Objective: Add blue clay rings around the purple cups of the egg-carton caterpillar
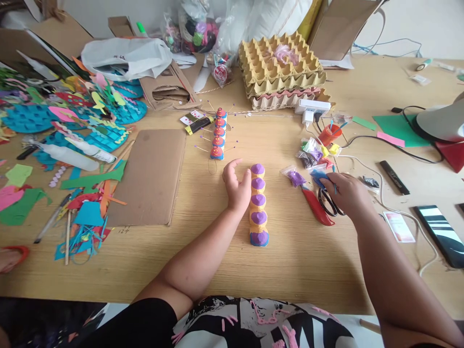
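A strip of egg-carton bumps (258, 200) lies lengthwise in front of me, yellow with purple caps and a blue edge at its near end. Close against its far left side is my left hand (237, 187), thumb and fingers apart, holding nothing visible. My right hand (344, 193) is closed, its fingertips on a small plastic bag of blue clay (319, 177). Under and beside that hand lie black-handled scissors (326, 203) and a red-handled tool (316, 207). A bag of purple clay (297, 178) rests to their left.
Farther back stands a red-and-blue egg-carton strip (218, 137) with pins. Cardboard (148, 176) and paper scraps (89, 215) lie left; stacked egg trays (279, 67) stand behind. A white cable (395, 208) and a phone (441, 236) are right. Another person's hand (9, 259) shows far left.
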`<state>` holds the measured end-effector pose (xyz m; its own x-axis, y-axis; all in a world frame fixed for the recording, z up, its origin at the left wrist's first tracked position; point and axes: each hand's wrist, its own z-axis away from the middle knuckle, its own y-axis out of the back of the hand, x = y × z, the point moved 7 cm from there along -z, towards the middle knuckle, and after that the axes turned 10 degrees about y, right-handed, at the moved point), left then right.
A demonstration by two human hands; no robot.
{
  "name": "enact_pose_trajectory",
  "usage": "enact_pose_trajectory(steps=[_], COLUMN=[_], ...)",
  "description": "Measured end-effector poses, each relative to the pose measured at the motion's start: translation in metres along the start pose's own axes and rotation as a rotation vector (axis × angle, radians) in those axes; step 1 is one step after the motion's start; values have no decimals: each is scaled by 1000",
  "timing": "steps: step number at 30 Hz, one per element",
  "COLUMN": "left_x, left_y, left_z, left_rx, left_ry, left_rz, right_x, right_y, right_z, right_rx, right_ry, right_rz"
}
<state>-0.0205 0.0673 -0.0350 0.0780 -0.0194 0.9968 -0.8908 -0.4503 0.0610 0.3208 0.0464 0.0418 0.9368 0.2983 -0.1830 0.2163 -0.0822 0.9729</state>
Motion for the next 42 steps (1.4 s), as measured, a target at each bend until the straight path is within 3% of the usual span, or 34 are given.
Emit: enact_pose_trajectory(steps=[8,15,19,25,34,39,42], left_x=[1,-2,-2,-2,2,1,-1], left_y=[1,0,1,1,1,2,2], left_z=[-2,-2,-1,-1,3,0,-1], left_rx=[-7,-18,-20,-23,-11,-4,-3], left_ry=[-3,6,4,8,20,22,26], left_rz=[0,-15,-23,-24,7,-4,-4], right_x=[-1,24,35,24,1,-1,36], right_y=[-22,-8,-11,-23,-22,-5,22], right_z=[-39,-50,-59,-81,-91,-82,-56], right_rx=[-116,-21,-46,-204,-277,-172,-67], right_ry=[-32,-158,-229,-273,-371,-368,-488], right_rz=[13,28,34,131,226,195,212])
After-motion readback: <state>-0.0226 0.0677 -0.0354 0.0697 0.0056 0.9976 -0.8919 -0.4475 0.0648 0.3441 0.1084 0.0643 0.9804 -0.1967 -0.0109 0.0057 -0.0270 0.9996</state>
